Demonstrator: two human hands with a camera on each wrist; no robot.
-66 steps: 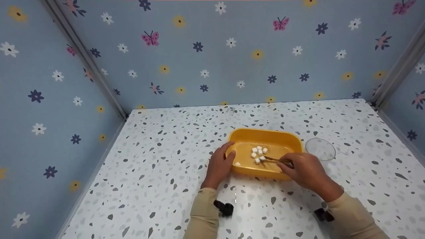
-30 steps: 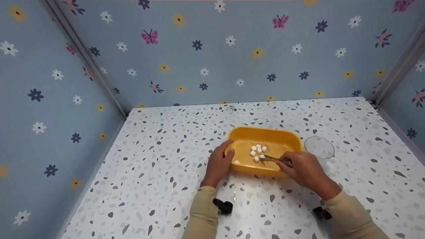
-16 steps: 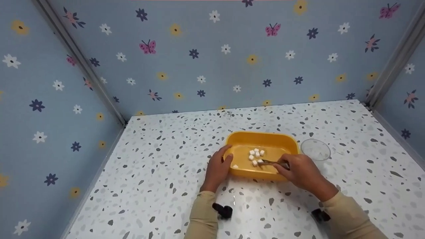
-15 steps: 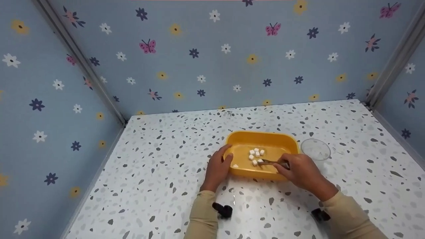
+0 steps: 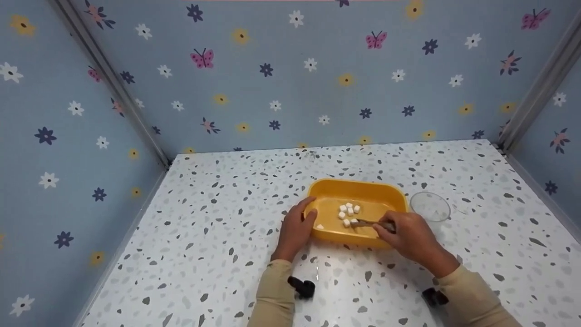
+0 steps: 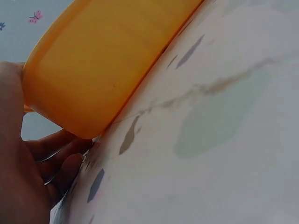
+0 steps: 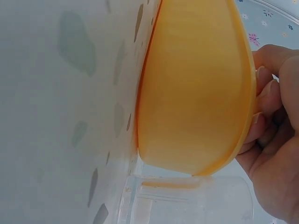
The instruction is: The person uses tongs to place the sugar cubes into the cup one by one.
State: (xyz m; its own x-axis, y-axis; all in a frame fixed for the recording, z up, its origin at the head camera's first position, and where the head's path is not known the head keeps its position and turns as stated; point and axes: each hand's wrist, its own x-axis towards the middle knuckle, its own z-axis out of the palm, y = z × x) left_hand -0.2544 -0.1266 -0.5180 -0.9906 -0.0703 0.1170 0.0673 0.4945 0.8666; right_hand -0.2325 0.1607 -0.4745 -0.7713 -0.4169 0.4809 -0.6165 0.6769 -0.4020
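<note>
A yellow plastic tub (image 5: 358,188) stands on the speckled table. My left hand (image 5: 295,229) grips its left end, thumb at the rim and fingers along the outside; in the left wrist view some fingers reach beneath the tub's edge. Several small white cubes (image 5: 350,211) lie on the tub floor, with a small white piece (image 5: 320,226) apart near the front left. Over the right end, my right hand (image 5: 413,236) pinches brown tweezers (image 5: 368,223). Their tips are at the cube (image 5: 354,221) nearest the hand; whether they clasp it is unclear. The right wrist view hides the tweezers.
A clear round bowl (image 5: 430,207) stands just right of the tub, close behind the right hand; I cannot make out what it holds. Flowered blue panels (image 5: 290,91) border the table (image 5: 218,218) at the back and sides.
The two arms of the tweezers look closer together than about two seconds ago. Their tips stay at the same cube, and the left hand keeps its hold. The head view has shifted slightly.
</note>
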